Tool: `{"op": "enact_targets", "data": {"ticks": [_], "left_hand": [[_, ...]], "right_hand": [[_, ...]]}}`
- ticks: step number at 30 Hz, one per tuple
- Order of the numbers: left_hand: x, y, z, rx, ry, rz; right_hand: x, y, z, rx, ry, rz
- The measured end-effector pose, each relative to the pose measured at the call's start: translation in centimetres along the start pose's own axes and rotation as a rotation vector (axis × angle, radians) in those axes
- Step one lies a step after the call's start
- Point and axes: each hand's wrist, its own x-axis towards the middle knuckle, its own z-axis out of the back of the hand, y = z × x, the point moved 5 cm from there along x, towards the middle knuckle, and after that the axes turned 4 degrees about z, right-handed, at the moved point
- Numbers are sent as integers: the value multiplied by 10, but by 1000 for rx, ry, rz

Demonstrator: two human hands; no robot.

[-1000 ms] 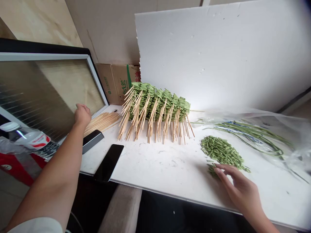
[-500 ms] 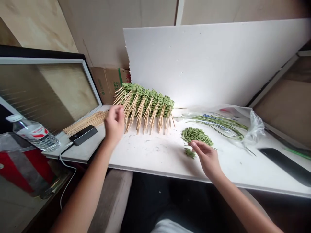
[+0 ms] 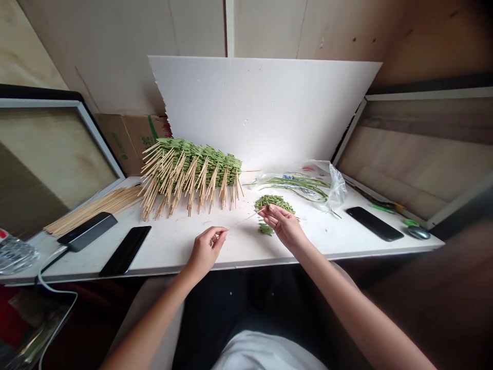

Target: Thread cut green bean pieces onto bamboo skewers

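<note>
Fingers of your left hand (image 3: 205,250) are pinched, thumb against forefinger, on the near-left end of a thin stick (image 3: 254,215), which looks pale and blurred at that end. It slants up to the right, across the gap to your right hand (image 3: 285,226), whose fingertips grasp its far-right end; whether they also grip a green piece, you cannot tell from this view.

Just behind your right fingertips lies a heap of short green pieces (image 3: 275,200), and a smaller green cluster (image 3: 265,229) sits on its near side, just left of your right hand. Both lie on the white table (image 3: 239,254).

Farther out, on the far left of your left hand, you have a big stack of loaded skewers (image 3: 200,159), green at the back, with bare wooden ends pointing near. Loose sticks (image 3: 96,206) lie left of it, behind a black device (image 3: 88,231) and a phone (image 3: 126,251).

Beyond the green heap, long green stems (image 3: 300,183) rest at a clear plastic bag (image 3: 337,187). To the right you see a dark phone-like slab (image 3: 374,223) and a mouse (image 3: 418,232). Along the far side stands a white board (image 3: 265,108), with a cardboard box (image 3: 129,141) at its left.
</note>
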Motion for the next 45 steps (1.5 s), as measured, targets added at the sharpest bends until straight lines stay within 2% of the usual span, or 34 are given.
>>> {"op": "enact_targets", "data": {"ticks": [15, 21, 25, 27, 31, 33, 38, 42, 45], "left_hand": [[-4, 14, -1, 41, 1, -2], [1, 6, 2, -31, 18, 3], [13, -10, 15, -331, -62, 53], [20, -14, 26, -440, -139, 74], [22, -7, 45, -480, -339, 143], [18, -3, 43, -494, -309, 170], [10, -6, 28, -431, -138, 138], [11, -10, 20, -468, 8, 149], [11, -14, 20, -486, 21, 176]], "right_hand": [[-8, -19, -6, 28, 12, -44], [-6, -16, -5, 23, -14, -48], [-7, -15, -5, 4, -21, -47], [-8, -17, -5, -24, -19, -48], [-8, -22, -6, -45, -15, -40], [-8, -24, -5, -43, -18, -41], [-6, -26, 0, -84, -24, -52], [-6, -27, -2, -145, 11, -45], [-7, -24, -4, -158, 19, -27]]}}
